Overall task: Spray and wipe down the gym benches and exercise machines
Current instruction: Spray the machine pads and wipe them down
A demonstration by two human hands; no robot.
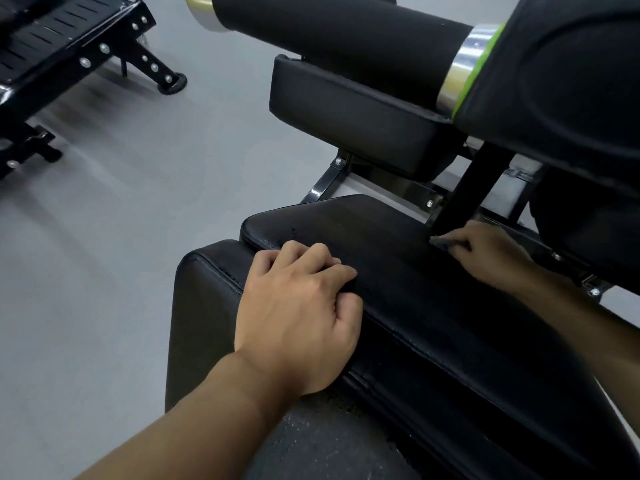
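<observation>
A black padded seat point(398, 237) of an exercise machine fills the lower middle, and a second pad point(349, 112) sits above it. My left hand point(301, 306) rests knuckles-up on the seat's near-left part, fingers curled. Something dark shows between its forefinger and thumb, and I cannot tell whether it is held. My right hand point(488, 252) is at the foot of the black upright post point(467, 188). It pinches a small grey cloth point(439, 242) against the post's base. No spray bottle is in view.
A thick black foam roller point(339, 32) with chrome and green end rings crosses overhead, close above my right hand. Another black machine frame point(69, 53) stands on the grey floor point(121, 220) at the upper left. Bolted brackets point(594, 289) lie along the right side.
</observation>
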